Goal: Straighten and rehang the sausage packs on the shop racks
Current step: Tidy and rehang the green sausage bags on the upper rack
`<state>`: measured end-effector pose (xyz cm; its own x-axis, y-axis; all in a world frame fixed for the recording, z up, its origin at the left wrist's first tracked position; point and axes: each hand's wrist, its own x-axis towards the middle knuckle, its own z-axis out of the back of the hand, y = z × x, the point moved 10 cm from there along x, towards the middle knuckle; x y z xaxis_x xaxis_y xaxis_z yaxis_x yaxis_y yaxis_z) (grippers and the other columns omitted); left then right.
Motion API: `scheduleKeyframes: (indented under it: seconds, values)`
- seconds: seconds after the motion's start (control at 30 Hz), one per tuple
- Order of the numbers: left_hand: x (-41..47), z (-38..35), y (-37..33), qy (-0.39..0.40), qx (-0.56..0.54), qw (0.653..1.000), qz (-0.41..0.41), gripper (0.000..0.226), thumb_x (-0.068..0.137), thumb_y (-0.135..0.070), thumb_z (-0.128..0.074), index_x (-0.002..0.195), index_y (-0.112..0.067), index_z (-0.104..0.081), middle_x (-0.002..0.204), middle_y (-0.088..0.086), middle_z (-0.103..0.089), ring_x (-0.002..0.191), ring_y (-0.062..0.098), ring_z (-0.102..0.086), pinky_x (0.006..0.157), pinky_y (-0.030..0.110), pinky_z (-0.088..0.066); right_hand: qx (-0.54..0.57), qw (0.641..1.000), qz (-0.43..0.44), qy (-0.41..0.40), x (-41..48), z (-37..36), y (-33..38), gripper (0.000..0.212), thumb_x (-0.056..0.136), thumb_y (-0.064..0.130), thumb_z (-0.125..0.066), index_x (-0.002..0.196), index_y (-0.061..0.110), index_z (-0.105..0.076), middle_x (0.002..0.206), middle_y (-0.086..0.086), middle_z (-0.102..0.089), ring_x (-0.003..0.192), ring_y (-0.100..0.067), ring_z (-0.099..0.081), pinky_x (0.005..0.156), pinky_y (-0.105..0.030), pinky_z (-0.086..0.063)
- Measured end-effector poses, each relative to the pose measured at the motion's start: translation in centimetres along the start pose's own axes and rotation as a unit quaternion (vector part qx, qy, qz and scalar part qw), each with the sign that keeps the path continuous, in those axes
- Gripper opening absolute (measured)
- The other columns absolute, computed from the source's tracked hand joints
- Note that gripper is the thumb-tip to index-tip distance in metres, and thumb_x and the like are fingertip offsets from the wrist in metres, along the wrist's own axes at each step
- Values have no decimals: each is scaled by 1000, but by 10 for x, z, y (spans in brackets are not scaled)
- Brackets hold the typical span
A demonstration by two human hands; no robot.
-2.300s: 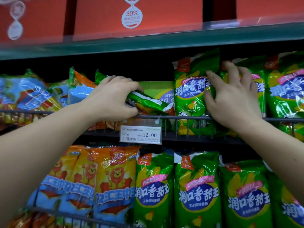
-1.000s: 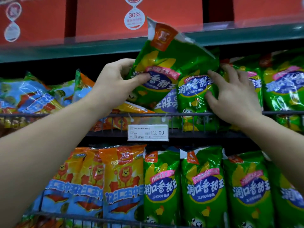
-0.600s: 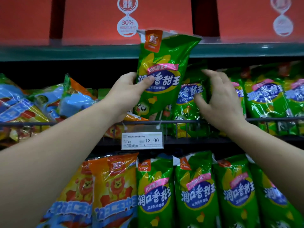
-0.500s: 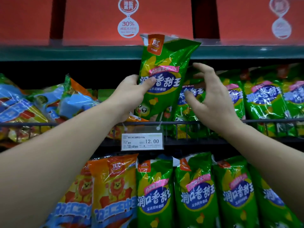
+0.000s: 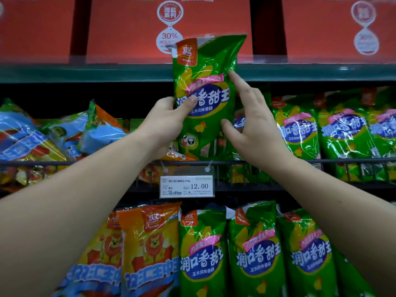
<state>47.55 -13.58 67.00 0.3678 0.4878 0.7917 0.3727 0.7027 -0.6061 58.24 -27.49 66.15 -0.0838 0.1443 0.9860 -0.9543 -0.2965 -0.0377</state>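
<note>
head view. a green pack [image 5: 205,108] was held upright between the two hands, its top reaching above both of them and crossing the shelf [image 5: 85,71] overhead. the left hand [image 5: 165,125] was closed on the pack's left edge: the thumb was laid across the printed front and the fingers were hidden behind the pack. the right hand [image 5: 252,129] was spread wide and gripped nothing; its straight index finger [image 5: 237,84] was set against the upper right edge of the pack and its thumb against the lower right edge. whether the remaining fingers met the pack could not be told.

just below both wrists a wire rail [image 5: 342,160] was run across, and the foot of the pack was seen just above it. a white tag [image 5: 186,186] marked 12.00 was hung from the rail beneath the left hand. beside and beyond the right hand, green packs [image 5: 297,129] were stood upright behind the rail. outward of the left hand, blue packs [image 5: 32,136] were slumped at angles. under the forearms, lower packs [image 5: 201,254] in green were ranged upright, with orange packs [image 5: 150,243] beneath the left arm. above the fingertips, red boxes [image 5: 128,28] were set on the shelf.
</note>
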Motion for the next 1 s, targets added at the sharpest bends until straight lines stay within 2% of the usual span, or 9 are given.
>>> scheduleKeyframes:
  seconds: [0.1,0.2,0.3,0.43,0.53,0.7,0.83,0.93,1.0]
  values:
    - [-1,-1,4,-1,-3,1000,29,32,98,-37,-57,115,-10,-60,102,5,-75,91,22,-73,80,44,-58,-13,1000,-9,7,2,-4,-2,79,90,14,-62,156,30,-24,125,4,-43,82,-12,-50,82,-33,-48]
    - [-2,-3,7,8,6,998,54,36,97,-39,-58,121,-12,-58,102,4,-75,90,23,-74,82,46,-58,-21,1000,-15,6,-2,-5,-5,78,90,20,-65,156,29,-24,125,3,-43,83,-7,-49,79,-21,-44]
    - [-2,-5,9,15,32,997,66,36,96,-42,-58,124,-18,-56,105,1,-75,92,22,-73,81,44,-56,-20,999,-30,9,-4,-7,-9,79,91,27,-68,156,28,-23,129,0,-42,103,-5,-46,85,-14,-36]
    - [-3,-6,15,19,58,996,72,34,98,-42,-56,126,-24,-54,107,-1,-74,90,20,-73,75,38,-57,-38,998,-54,18,-7,-12,-14,77,93,30,-66,157,28,-22,130,-2,-43,105,-9,-45,90,-21,-37]
    - [-4,-6,19,21,59,995,79,35,98,-41,-56,129,-25,-51,110,0,-72,92,22,-73,77,43,-59,-57,996,-65,31,-11,-16,-15,77,94,33,-64,157,29,-21,132,-1,-43,102,-11,-46,89,-26,-40]
    - [-3,-9,28,22,76,992,99,35,97,-40,-57,128,-25,-51,112,2,-72,93,27,-72,87,54,-56,-82,990,-96,68,-14,-28,-27,76,95,37,-60,158,28,-18,142,-6,-40,113,-26,-54,91,-33,-43]
    - [0,-9,38,12,92,985,143,30,97,-37,-59,120,-19,-56,108,6,-72,93,31,-72,91,54,-53,-105,980,-129,106,-16,-37,-36,75,95,38,-56,158,28,-16,153,-9,-33,133,-29,-42,101,-39,-40]
    - [3,-5,47,-9,119,979,167,32,95,-37,-59,116,-13,-59,111,11,-69,100,33,-68,98,51,-47,-133,974,-143,115,-15,-43,-38,75,93,43,-54,158,32,-17,149,-6,-36,130,-30,-43,100,-43,-44]
    - [6,-2,52,-19,140,974,179,34,95,-37,-58,116,-11,-59,115,13,-67,106,35,-64,100,51,-46,-155,969,-148,123,-14,-47,-40,75,93,44,-52,158,34,-15,146,-7,-35,135,-30,-31,103,-44,-38]
